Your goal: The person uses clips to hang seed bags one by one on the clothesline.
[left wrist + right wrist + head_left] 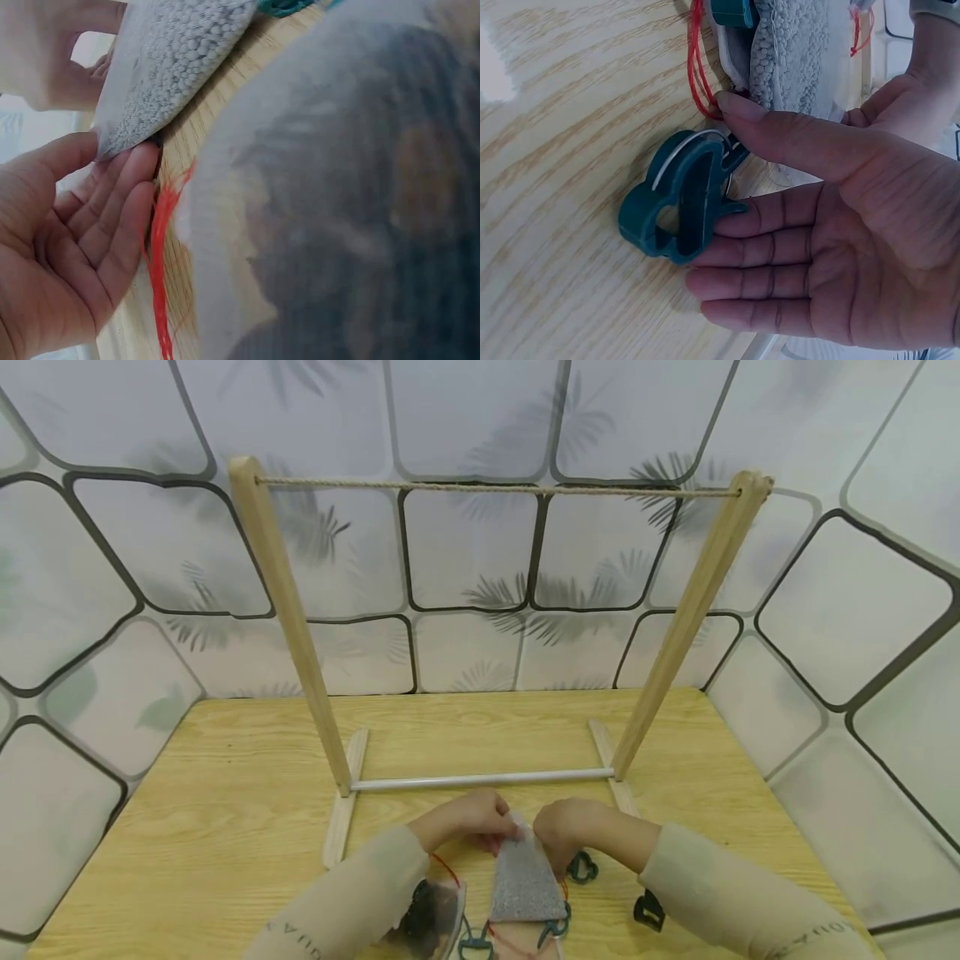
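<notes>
A clear bag of grey pellets (527, 881) stands out between both hands, its narrow end toward the wooden frame. My left hand (82, 232) pinches that end between thumb and fingers. Beside the bag's other edge, my right hand (855, 225) holds a dark green spring clip (671, 202) by its handles, between thumb and fingers. The thumb tip lies close to the bag and a red string (697, 60). In the head view this clip (582, 867) shows just right of the hand, whose fingertips are partly hidden.
A wooden frame (288, 618) with a rope (450, 487) across its top and a white bar (480, 778) stands behind the hands. A clear bag of dark contents (431, 918) lies near the left forearm. Other clips (648, 910) lie on the wooden table (225, 827).
</notes>
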### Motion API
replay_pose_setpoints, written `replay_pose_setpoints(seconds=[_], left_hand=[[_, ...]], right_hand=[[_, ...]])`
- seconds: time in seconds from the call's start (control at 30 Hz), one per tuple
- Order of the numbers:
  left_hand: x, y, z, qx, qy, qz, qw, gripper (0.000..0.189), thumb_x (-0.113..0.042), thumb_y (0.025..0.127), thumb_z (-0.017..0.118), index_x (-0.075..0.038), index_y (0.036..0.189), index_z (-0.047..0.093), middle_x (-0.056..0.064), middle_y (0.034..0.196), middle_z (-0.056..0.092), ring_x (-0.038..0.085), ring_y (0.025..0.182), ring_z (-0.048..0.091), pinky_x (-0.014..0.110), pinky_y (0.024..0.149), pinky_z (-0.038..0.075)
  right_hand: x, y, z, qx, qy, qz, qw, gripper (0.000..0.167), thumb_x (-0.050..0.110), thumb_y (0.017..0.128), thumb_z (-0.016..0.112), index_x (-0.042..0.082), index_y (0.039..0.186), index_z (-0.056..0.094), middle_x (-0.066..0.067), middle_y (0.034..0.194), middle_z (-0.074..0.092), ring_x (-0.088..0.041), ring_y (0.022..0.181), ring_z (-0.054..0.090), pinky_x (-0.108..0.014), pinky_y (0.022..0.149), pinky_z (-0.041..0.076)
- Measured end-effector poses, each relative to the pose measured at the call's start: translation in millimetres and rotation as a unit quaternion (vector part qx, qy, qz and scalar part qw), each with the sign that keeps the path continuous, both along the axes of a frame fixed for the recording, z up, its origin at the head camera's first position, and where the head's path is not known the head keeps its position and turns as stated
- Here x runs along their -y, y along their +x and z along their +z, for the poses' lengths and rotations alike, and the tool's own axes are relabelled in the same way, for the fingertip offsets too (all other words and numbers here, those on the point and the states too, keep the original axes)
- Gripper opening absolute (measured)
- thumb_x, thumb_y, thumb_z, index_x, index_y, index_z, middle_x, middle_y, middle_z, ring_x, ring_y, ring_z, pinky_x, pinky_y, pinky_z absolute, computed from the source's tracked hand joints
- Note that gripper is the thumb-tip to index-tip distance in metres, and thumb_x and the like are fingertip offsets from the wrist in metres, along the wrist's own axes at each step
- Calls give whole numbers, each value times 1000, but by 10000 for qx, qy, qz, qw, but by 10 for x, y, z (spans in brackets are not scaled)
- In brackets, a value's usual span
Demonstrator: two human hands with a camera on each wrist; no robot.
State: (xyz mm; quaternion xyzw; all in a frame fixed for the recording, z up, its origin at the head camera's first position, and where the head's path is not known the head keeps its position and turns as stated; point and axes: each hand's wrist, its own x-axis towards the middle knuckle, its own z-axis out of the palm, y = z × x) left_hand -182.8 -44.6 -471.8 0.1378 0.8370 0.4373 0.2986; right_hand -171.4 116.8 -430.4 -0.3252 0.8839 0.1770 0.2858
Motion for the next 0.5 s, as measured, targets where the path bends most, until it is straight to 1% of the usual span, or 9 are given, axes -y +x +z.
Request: replay_pose_setpoints(seconds=[0.07, 0.13, 0.2, 0.23, 0.27, 0.37, 0.43, 0.5], left_hand=[[-17, -12, -2, -445, 86, -250, 9987, 35, -18, 85, 68, -7, 55, 54, -2, 47, 53, 6, 41, 49, 18, 41, 40], [-39, -19, 3, -817, 206, -401, 9956, 35, -20, 86, 66, -5, 56, 57, -2, 48, 51, 6, 42, 45, 17, 42, 37], [-57, -24, 6, -1059, 311, -459, 9928, 34, -20, 88, 65, -3, 59, 60, -1, 49, 50, 6, 43, 45, 17, 43, 37], [-64, -25, 5, -1070, 379, -443, 9926, 33, -19, 88, 65, -2, 60, 62, 0, 50, 50, 6, 44, 45, 17, 44, 38], [-69, -23, 7, -979, 452, -397, 9934, 30, -18, 88, 65, -1, 63, 64, 1, 52, 52, 7, 46, 49, 18, 45, 42], [-72, -21, 13, -504, 635, -232, 9964, 21, -12, 88, 64, 1, 72, 68, 1, 56, 56, 9, 51, 57, 24, 50, 52], [-71, -22, 12, -183, 702, -123, 9973, 17, -10, 86, 65, 2, 76, 70, 0, 58, 58, 10, 52, 58, 28, 52, 54], [-68, -25, 4, 142, 713, -55, 9973, 17, -10, 86, 65, 4, 77, 70, -1, 57, 57, 10, 51, 56, 28, 52, 54]], right_hand=[[-20, -4, 6, 1, -50, 44, 10000, 30, 33, 65, 84, 14, 64, 61, 7, 62, 52, -8, 56, 43, -26, 56, 46], [-35, -8, 9, 6, -75, 61, 10000, 30, 33, 65, 84, 12, 68, 62, 6, 64, 54, -8, 58, 45, -25, 59, 48], [-42, -10, 13, 21, -90, 9, 10000, 31, 33, 66, 84, 11, 72, 63, 5, 67, 56, -8, 60, 48, -26, 61, 50], [-43, -10, 15, 13, -88, 21, 10000, 31, 33, 67, 84, 11, 73, 63, 4, 68, 56, -9, 61, 49, -26, 62, 50], [-43, -10, 14, 15, -95, 15, 10000, 32, 33, 68, 83, 10, 74, 62, 4, 68, 57, -9, 61, 50, -26, 63, 50], [-41, -8, 20, 20, -114, 58, 9999, 30, 33, 70, 82, 11, 71, 61, 4, 67, 54, -9, 59, 47, -26, 61, 49], [-43, -7, 16, -51, -129, 196, 9997, 30, 33, 71, 80, 11, 68, 59, 4, 65, 51, -9, 58, 44, -26, 58, 47], [-46, -5, 16, -114, -175, 297, 9993, 28, 32, 72, 79, 12, 68, 59, 5, 64, 49, -9, 57, 42, -26, 57, 46]])
